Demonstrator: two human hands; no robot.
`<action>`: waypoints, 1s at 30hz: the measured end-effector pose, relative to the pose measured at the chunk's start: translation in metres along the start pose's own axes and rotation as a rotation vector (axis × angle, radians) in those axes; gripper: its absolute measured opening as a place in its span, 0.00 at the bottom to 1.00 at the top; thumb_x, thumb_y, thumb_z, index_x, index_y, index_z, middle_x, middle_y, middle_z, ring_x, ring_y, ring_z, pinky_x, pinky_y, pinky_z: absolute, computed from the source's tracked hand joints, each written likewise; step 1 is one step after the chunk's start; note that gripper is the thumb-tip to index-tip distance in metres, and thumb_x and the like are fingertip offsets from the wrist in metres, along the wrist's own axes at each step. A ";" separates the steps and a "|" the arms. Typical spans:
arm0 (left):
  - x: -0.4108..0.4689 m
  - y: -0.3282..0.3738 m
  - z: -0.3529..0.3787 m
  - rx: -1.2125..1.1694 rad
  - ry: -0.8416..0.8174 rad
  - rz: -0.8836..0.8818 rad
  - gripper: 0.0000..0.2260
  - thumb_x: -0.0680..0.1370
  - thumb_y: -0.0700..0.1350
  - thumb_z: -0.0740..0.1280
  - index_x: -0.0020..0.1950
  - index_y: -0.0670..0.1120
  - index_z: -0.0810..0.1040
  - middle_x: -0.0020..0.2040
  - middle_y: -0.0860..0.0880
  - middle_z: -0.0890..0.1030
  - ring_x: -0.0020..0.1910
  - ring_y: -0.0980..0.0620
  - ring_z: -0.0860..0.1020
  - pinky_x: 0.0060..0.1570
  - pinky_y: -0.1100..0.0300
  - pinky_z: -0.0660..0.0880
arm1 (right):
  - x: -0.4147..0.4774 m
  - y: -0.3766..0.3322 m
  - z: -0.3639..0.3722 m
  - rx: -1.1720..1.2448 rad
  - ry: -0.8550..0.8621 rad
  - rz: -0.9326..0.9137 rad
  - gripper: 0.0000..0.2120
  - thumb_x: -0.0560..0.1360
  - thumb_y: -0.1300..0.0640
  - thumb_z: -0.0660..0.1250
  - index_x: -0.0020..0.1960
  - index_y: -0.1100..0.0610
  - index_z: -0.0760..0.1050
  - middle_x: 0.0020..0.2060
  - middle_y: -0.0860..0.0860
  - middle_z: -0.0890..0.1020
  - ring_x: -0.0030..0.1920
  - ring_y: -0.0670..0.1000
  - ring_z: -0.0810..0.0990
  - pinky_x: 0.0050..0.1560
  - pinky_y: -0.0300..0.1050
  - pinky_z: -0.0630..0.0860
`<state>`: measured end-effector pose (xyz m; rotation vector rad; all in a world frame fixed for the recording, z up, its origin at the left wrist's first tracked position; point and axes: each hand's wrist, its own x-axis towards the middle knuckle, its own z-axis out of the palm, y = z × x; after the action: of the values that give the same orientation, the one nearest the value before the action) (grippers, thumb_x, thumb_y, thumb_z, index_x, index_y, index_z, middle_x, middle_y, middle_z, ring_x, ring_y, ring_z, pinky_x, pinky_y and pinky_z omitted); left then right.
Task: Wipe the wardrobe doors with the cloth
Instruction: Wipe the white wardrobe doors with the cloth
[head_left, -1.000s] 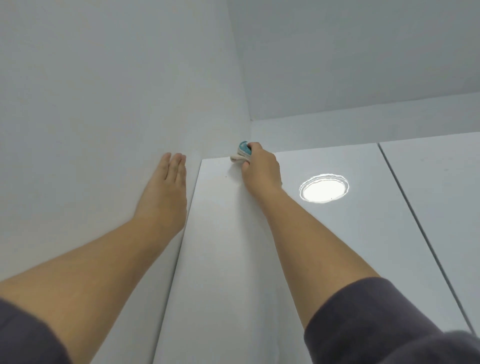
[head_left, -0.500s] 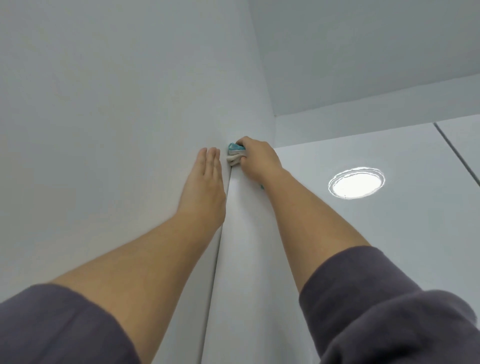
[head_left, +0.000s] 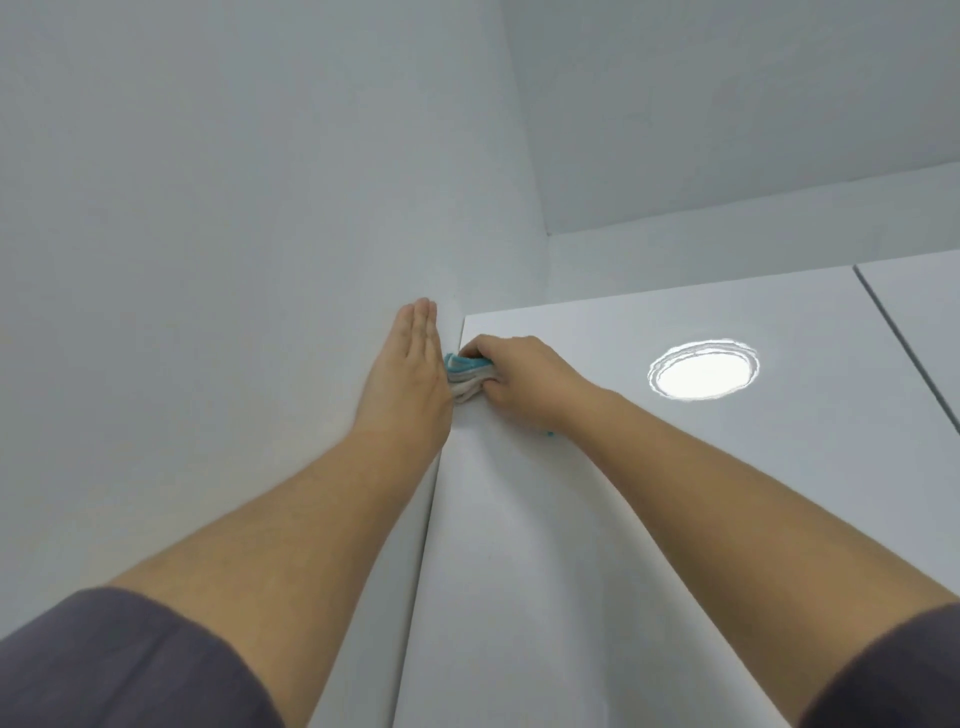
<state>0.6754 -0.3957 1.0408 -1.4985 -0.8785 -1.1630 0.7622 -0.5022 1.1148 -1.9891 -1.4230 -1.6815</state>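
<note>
I'm seeing right hand (head_left: 524, 379) gripping bunched cloth (head_left: 466, 375), pressing it against door (head_left: 561, 545) near its top corner; left hand (head_left: 410, 379) lying flat, fingers straight, on wall (head_left: 208, 234).

Nothing here can be read: no text, label, brand or number shows on the glossy white wardrobe door (head_left: 519, 571). The folded teal-and-white cloth (head_left: 465, 382) at the door's upper left corner is unmarked too, and so is the plain pale wall (head_left: 208, 208) left of the door.
</note>
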 end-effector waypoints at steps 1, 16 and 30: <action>0.000 0.000 0.000 0.000 -0.003 0.003 0.26 0.83 0.44 0.41 0.75 0.28 0.42 0.76 0.28 0.43 0.77 0.31 0.43 0.75 0.40 0.42 | -0.005 -0.001 0.001 -0.013 -0.003 -0.015 0.19 0.74 0.62 0.61 0.64 0.52 0.73 0.57 0.51 0.80 0.57 0.54 0.76 0.55 0.47 0.72; -0.001 0.001 0.003 0.026 -0.003 0.013 0.25 0.83 0.43 0.43 0.75 0.27 0.43 0.76 0.27 0.44 0.77 0.31 0.45 0.75 0.40 0.43 | -0.044 0.021 -0.024 -0.433 0.260 0.203 0.25 0.73 0.67 0.59 0.67 0.49 0.66 0.59 0.49 0.69 0.50 0.54 0.69 0.35 0.45 0.64; 0.000 0.003 0.007 0.065 0.020 0.017 0.27 0.83 0.43 0.45 0.75 0.27 0.44 0.75 0.26 0.44 0.77 0.30 0.46 0.75 0.39 0.43 | -0.135 0.103 -0.105 -0.630 0.474 0.502 0.27 0.72 0.68 0.61 0.71 0.55 0.68 0.61 0.55 0.72 0.55 0.60 0.70 0.43 0.49 0.66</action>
<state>0.6798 -0.3900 1.0396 -1.4366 -0.8801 -1.1253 0.7799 -0.6985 1.0815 -1.7788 -0.2154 -2.2805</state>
